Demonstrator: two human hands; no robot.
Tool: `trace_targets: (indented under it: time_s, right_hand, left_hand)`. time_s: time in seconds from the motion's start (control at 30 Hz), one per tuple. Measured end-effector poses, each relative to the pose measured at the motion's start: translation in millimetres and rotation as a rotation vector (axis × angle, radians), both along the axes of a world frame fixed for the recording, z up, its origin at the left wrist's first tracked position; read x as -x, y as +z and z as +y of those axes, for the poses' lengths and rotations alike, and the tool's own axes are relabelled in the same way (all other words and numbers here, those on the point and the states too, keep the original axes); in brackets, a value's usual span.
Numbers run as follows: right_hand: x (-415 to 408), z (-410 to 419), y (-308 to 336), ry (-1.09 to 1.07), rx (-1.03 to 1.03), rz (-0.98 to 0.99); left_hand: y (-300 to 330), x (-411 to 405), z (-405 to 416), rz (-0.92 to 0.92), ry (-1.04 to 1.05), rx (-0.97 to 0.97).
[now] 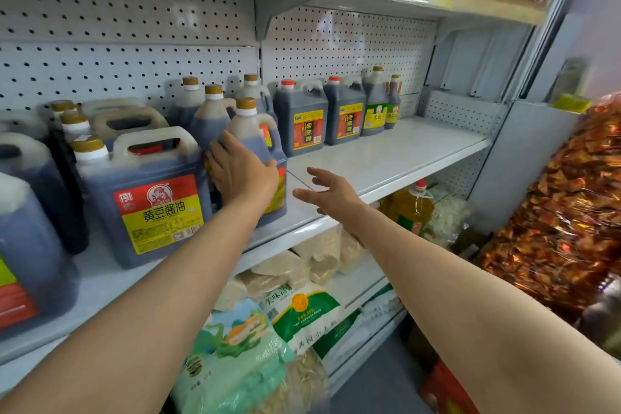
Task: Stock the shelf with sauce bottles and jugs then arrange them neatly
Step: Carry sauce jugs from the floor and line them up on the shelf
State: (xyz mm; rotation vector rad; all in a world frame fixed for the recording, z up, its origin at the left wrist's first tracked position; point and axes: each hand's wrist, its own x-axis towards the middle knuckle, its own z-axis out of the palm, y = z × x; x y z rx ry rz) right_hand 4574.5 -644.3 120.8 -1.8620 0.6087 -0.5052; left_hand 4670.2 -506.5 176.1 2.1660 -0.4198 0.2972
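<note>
Flat against the front of a tall dark sauce bottle (257, 158), the left hand (242, 175) presses with fingers spread and mostly straight; it pushes more than it grasps, with the thumb hooked at the bottle's right edge. That bottle stands upright at the front of the shelf (386, 158), its long axis vertical, just right of the big square jug (148, 198) with the red and yellow label. Off to the right, the right hand (327, 190) hangs loose above the shelf edge, fingers apart, holding nothing. Bare shelf lies beyond it, between this bottle and the red-capped jugs (300, 118) further back. So the left hand is the nearer one, already touching. Any straightening probably means sliding the bottle back or sideways, and the right hand is well placed to steady its free side.
</note>
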Motion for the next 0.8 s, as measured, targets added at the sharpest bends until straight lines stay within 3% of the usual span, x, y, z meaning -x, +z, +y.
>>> trace_targets:
  time_s: [0.07,0.17,0.3,0.53,0.8]
  right_hand:
    - [41,-10,6,-0.091,0.042,0.011]
    - [103,-22,18,-0.205,0.115,0.074]
    - [216,-27,28,-0.277,0.276,0.206]
    - [402,-13,5,-0.427,0.418,0.469]
    - [569,12,-55,-0.592,0.243,0.661]
  left_hand:
    - [-3,29,-5,-0.070,-0.049,0.040]
    - [-13,71,-16,0.034,-0.180,0.032]
    - [-29,158,-33,0.148,-0.423,-0.100]
    - [-63,321,-54,0.114,-0.740,-0.327]
    - [-115,461,-78,0.119,-0.989,-0.547]
